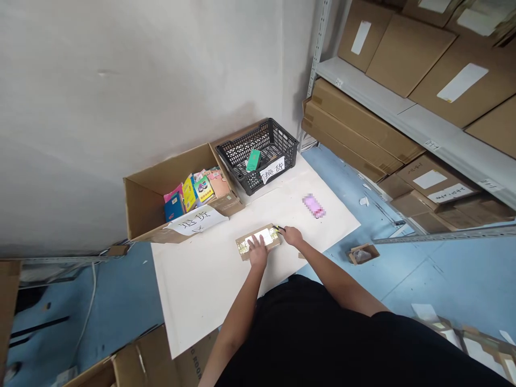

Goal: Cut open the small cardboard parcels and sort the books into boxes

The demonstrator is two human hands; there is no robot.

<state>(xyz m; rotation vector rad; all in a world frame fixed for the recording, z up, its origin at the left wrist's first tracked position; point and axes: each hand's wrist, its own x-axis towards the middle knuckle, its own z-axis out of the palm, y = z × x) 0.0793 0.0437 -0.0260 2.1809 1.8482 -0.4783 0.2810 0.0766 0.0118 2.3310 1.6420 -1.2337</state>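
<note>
Package (269,237) under spread left hand (258,251), tool (279,229) in clenched right hand (293,236)

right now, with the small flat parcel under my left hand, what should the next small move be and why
Probably a short, careful stroke of the thin dark tool along the parcel's right end: the right hand grips it there, and the left hand lies on top, seemingly steadying the parcel. Whether the tool has a blade is too small to tell.

My white table (205,290) is carrying a cardboard parcel (268,236) and a pixelated pink object (313,206), a black crate (253,184) and carton (177,169) lining its far side.
</note>
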